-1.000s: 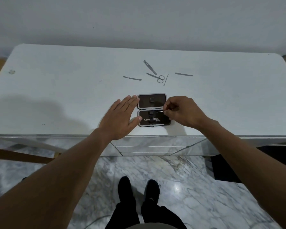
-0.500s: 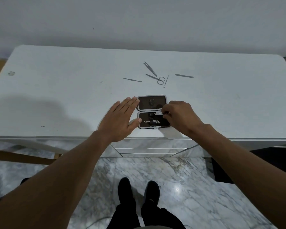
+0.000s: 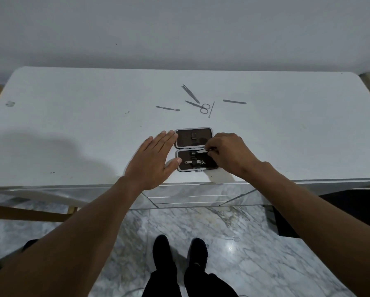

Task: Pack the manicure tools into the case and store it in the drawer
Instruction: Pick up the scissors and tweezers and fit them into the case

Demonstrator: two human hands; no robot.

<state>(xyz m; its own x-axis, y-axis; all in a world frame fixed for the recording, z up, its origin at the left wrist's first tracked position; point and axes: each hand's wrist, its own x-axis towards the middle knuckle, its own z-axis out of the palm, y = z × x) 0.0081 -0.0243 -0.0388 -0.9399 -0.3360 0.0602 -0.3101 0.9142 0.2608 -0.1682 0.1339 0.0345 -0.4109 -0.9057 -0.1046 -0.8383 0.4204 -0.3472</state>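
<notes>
Left hand (image 3: 151, 161), fingers straight, steadies the case (image 3: 196, 150) mid-frame so right hand (image 3: 229, 156) can slot its pinched tool (image 3: 202, 150).

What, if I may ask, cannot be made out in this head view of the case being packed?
Head view, slim tool: its rear end is hidden inside the right hand; kind too small to tell.
Head view, case: right edge covered by that hand.
Head view, drawer front: foreshortened under the tabletop; no handle discernible.
</notes>
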